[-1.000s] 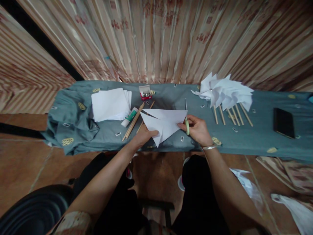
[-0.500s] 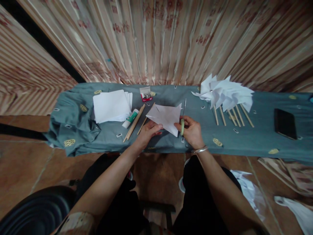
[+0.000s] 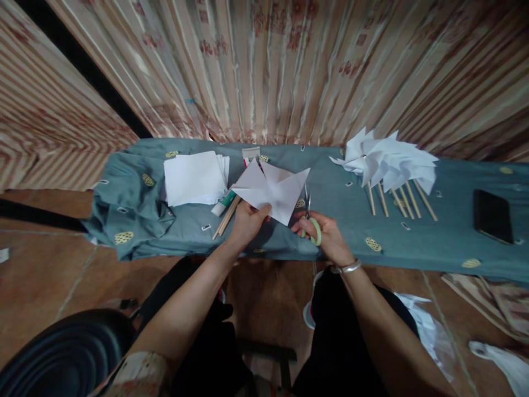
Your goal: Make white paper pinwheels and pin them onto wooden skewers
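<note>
A white sheet of paper (image 3: 275,193), slit inward from its corners, is pinched at its lower edge by my left hand (image 3: 249,221). It is held above the cloth, its points spread apart. My right hand (image 3: 324,231) grips scissors (image 3: 316,231) with light green handles, just right of the paper. The blades point away from me and look apart from the sheet. Behind the paper, a small box (image 3: 250,154) is partly hidden. Wooden sticks (image 3: 227,218) and a green and white tube (image 3: 223,203) lie left of my left hand.
A stack of white paper (image 3: 196,179) lies on the left of the cloth-covered table (image 3: 273,246). Several paper pinwheels (image 3: 390,160) on sticks overlap at the right, with a black phone (image 3: 492,216) beyond. A black round stool (image 3: 61,353) stands at lower left.
The paper has been turned and raised, so its cut points spread and it covers part of the box. My right hand has moved off the sheet, and the scissor handles now face up.
</note>
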A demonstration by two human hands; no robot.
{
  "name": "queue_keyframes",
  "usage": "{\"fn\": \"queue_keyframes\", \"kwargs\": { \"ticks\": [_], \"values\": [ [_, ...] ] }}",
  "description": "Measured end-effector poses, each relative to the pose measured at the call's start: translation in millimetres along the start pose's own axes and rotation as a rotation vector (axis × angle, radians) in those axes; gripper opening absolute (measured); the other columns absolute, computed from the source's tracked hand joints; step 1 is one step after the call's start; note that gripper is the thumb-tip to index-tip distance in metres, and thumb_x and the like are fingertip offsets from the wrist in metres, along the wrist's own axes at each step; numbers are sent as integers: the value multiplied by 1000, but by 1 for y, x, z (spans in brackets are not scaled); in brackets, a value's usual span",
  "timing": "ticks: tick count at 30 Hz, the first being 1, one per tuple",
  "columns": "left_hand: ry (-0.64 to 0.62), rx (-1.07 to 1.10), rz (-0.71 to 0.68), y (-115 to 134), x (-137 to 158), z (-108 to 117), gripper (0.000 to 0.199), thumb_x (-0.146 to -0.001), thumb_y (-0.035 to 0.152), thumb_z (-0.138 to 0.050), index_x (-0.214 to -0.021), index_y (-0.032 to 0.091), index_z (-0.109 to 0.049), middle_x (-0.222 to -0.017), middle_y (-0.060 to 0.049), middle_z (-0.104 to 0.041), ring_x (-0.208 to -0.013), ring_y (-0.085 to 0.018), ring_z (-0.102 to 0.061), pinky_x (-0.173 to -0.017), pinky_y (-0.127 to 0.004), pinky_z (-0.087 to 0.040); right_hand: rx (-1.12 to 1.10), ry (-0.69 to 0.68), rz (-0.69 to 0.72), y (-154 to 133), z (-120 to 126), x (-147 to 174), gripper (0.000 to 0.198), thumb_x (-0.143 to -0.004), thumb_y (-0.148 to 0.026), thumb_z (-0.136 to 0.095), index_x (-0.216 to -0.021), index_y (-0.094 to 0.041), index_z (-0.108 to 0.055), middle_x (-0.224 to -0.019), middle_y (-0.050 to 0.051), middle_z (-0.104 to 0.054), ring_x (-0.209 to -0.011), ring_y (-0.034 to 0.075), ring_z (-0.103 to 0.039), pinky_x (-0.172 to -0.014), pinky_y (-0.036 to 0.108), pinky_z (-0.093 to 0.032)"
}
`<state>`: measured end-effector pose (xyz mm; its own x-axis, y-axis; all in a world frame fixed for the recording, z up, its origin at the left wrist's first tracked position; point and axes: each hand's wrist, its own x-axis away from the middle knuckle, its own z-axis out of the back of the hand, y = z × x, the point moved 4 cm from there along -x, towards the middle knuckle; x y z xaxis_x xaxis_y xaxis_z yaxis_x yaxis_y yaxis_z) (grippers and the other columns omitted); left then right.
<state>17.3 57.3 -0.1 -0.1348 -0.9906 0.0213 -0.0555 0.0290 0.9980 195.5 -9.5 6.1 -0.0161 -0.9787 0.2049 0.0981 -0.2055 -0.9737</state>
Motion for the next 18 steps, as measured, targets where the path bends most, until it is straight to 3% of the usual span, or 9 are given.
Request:
{"fn": "queue_keyframes", "kwargs": {
  "ticks": [4, 7, 18],
  "values": [
    [143, -107, -26, 6, -10, 13, 17, -67, 29, -67, -59, 19, -55, -53, 1, -57, -49, -13, -51, -50, -26, -40, -44, -273, -123, 3, -5, 12, 56, -71, -65, -68, -96, -15, -65, -79, 8, -71, -62, 12, -60, -52, 22, -45],
    [178, -78, -27, 7, -15, 14, 15, -66, 29, -67, -61, 19, -57, -53, 1, -58, -47, -13, -51, -49, -25, -40, -48, -429, -204, 6, -11, 17, 60, -70, -66, -68, -96, -13, -64, -78, 9, -71, -63, 14, -63, -52, 22, -47],
    [109, -85, -71, 1, -13, 5, 16, -72, 29, -68, -64, 20, -58, -58, -1, -60, -54, -17, -55, -56, -29, -44, -13, -423, -182, 9, -15, 13, 58, -74, -66, -64, -94, -12, -68, -72, 7, -70, -57, 12, -59, -50, 22, -46]
  ]
}}
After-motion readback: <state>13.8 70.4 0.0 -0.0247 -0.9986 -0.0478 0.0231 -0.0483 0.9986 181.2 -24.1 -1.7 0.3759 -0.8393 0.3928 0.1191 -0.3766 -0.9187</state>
